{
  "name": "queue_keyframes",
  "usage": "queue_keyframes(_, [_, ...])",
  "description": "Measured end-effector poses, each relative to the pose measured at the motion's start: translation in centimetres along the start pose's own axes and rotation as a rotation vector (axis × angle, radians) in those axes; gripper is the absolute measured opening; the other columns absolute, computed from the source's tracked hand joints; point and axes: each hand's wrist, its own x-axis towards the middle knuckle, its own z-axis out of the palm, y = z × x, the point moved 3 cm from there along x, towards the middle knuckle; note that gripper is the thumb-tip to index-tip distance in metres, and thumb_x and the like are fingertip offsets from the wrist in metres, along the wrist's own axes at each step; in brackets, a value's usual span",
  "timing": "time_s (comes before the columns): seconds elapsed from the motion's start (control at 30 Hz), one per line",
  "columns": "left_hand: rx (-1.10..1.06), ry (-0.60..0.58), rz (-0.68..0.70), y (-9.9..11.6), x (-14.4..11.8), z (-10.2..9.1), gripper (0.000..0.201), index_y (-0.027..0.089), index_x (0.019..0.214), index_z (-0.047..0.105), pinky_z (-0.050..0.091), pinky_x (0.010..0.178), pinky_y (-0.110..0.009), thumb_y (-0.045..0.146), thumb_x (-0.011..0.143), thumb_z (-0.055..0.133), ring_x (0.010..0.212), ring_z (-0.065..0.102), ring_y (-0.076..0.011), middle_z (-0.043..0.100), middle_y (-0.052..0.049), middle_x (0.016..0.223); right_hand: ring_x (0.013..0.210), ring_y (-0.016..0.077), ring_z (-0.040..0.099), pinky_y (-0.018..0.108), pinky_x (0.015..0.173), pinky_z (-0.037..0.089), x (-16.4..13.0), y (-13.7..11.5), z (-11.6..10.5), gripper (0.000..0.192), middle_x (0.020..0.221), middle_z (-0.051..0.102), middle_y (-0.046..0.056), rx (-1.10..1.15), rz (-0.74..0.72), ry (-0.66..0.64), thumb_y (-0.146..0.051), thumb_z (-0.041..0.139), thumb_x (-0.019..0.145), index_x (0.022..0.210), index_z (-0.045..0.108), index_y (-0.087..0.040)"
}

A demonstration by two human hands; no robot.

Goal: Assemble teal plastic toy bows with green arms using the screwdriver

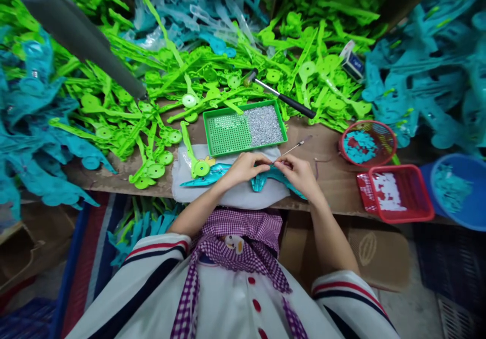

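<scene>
A teal plastic part (258, 182), long and gun-like in outline, lies on the white cloth (228, 194) at the table's front edge. Over it my left hand (248, 168) and my right hand (296, 173) meet, thumbs and fingertips closed in a pinch. Whatever sits between the fingertips is too small to make out. A thin metal tool (298, 145) slants away just beyond my right fingers; whether they touch it I cannot tell. Left of my hands, a lime-green part with a round disc (200, 167) rests on the cloth. Behind stands a green perforated tray (228, 131) with small silvery pieces (265, 125).
Heaps of lime-green parts (170, 70) and teal parts (421, 70) surround the work spot. A hammer (284, 97) lies behind the tray. Right: a round red basket (393, 149), a rectangular red basket (425, 210) and a blue tub (476, 220). A grey bar (79, 32) hangs upper left.
</scene>
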Motion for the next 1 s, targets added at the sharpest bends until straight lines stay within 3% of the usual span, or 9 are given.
queue_keyframes(0.1, [0.047, 0.032, 0.038, 0.3, 0.0, 0.0, 0.015, 0.024, 0.098, 0.078, 0.053, 0.082, -0.032, 0.028, 0.092, 0.065, 0.087, 0.073, -0.0167, 0.079, -0.001, 0.096, 0.071, 0.0181, 0.062, 0.030, 0.068, 0.042, 0.1, 0.1, 0.2, 0.028, 0.078, 0.070, 0.003, -0.052, -0.088, -0.003, -0.044, 0.057, 0.094, 0.092, 0.071, -0.020])
queue_keyframes(0.27, [0.344, 0.124, 0.091, 0.9, -0.4, 0.6, 0.013, 0.023, 0.100, 0.074, 0.044, 0.096, -0.041, 0.024, 0.095, 0.063, 0.098, 0.070, -0.0200, 0.078, -0.002, 0.100, 0.083, 0.0200, 0.064, 0.038, 0.090, 0.035, -0.1, -0.7, 0.8, 0.025, 0.090, 0.073, 0.006, -0.410, -0.295, 0.075, -0.032, 0.047, 0.101, 0.103, 0.069, -0.021])
queue_keyframes(0.47, [0.452, 0.168, 0.031, -0.2, -2.5, 1.4, 0.026, 0.024, 0.118, 0.069, 0.043, 0.096, -0.043, 0.031, 0.093, 0.067, 0.104, 0.064, -0.0237, 0.071, -0.004, 0.105, 0.081, 0.0177, 0.061, 0.037, 0.088, 0.028, -0.4, 0.1, 1.3, 0.022, 0.086, 0.073, 0.002, -0.476, -0.314, 0.163, -0.033, 0.047, 0.102, 0.096, 0.067, -0.023])
queue_keyframes(0.6, [0.418, 0.195, 0.033, -1.0, -2.9, 1.8, 0.041, 0.022, 0.127, 0.064, 0.047, 0.095, -0.042, 0.033, 0.088, 0.073, 0.114, 0.058, -0.0261, 0.062, -0.008, 0.119, 0.086, 0.0182, 0.060, 0.037, 0.086, 0.024, -0.3, 0.3, 2.1, 0.021, 0.092, 0.074, 0.001, -0.543, -0.382, 0.094, -0.032, 0.047, 0.102, 0.098, 0.066, -0.023])
queue_keyframes(0.83, [0.430, 0.142, 0.020, -1.3, -2.3, 2.0, 0.035, 0.024, 0.123, 0.067, 0.048, 0.098, -0.045, 0.031, 0.088, 0.072, 0.114, 0.057, -0.0269, 0.058, -0.008, 0.120, 0.080, 0.0181, 0.054, 0.040, 0.089, 0.023, 0.1, -0.4, 2.2, 0.028, 0.078, 0.068, 0.002, -0.810, -0.537, 0.065, -0.025, 0.041, 0.104, 0.092, 0.066, -0.019])
queue_keyframes(1.0, [0.428, 0.150, 0.021, -1.2, -2.4, 2.1, 0.036, 0.021, 0.122, 0.068, 0.048, 0.098, -0.045, 0.029, 0.087, 0.072, 0.113, 0.057, -0.0271, 0.059, -0.008, 0.121, 0.085, 0.0200, 0.055, 0.041, 0.096, 0.028, 0.9, -0.8, 1.5, 0.034, 0.086, 0.069, 0.005, -0.817, -0.577, -0.162, -0.019, 0.034, 0.102, 0.097, 0.067, -0.022])
